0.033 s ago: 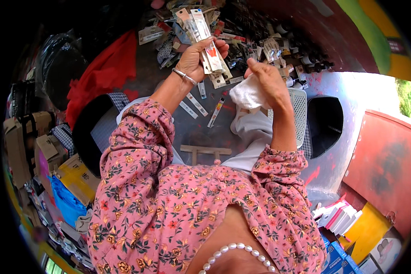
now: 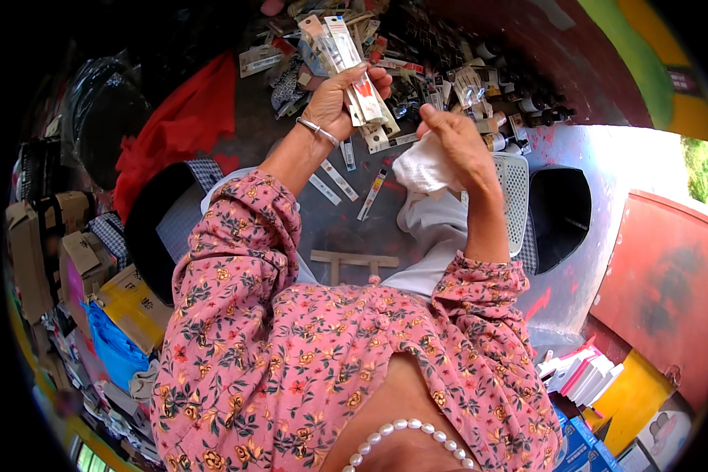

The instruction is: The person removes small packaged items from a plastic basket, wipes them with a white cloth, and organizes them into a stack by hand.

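My left hand (image 2: 334, 106) is closed round a stack of long, narrow carded packages (image 2: 365, 94), some clear-fronted, one with a red shape printed on it. The packages stick out above and below the fingers. In my right hand (image 2: 458, 141), to the right and apart from the stack, a white cloth (image 2: 426, 167) is bunched and hangs down. Between my knees, on the dark surface under my hands, lie several narrow strip packages (image 2: 340, 179), one with yellow and red on it (image 2: 372, 194).
A mixed heap of small packaged goods (image 2: 417, 47) spreads beyond my hands. Dark bottles (image 2: 539, 102) stand at the far right, near a pale perforated basket (image 2: 514, 197). Red cloth (image 2: 177, 118) lies at the left, above cardboard boxes (image 2: 138, 303). A wooden piece (image 2: 354, 258) is between my legs.
My right hand has shifted very slightly left with the white cloth. The upper ends of the packages in my left hand have tilted a little left.
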A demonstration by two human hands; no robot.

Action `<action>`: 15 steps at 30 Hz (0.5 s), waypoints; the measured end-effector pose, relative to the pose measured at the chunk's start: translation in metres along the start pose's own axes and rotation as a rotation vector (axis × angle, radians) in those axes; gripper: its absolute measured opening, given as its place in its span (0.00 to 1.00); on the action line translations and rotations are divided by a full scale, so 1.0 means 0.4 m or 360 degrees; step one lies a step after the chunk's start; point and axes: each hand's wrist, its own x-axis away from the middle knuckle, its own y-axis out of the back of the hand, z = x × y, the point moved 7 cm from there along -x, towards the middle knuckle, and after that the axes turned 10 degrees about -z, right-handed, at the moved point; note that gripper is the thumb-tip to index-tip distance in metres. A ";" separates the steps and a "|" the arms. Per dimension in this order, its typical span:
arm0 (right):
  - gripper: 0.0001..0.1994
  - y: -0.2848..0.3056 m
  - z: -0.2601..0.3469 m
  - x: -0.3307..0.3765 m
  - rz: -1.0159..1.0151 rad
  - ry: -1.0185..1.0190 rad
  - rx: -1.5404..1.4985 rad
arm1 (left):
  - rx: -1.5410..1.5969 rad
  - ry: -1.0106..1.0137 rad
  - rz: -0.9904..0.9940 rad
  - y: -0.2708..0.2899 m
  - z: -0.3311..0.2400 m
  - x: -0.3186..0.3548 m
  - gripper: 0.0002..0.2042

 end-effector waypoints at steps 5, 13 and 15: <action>0.27 -0.070 0.008 -0.007 -0.0120 0.0379 0.0081 | -0.0369 -0.0234 0.0075 -0.022 -0.022 -0.010 0.15; 0.13 -0.161 -0.021 -0.001 0.0528 -0.0195 -0.0673 | -0.0809 -0.0268 0.0254 -0.088 0.020 0.047 0.16; 0.13 -0.145 -0.010 0.013 0.0536 -0.0287 -0.0710 | -0.0650 -0.0116 0.0323 -0.086 0.032 0.055 0.17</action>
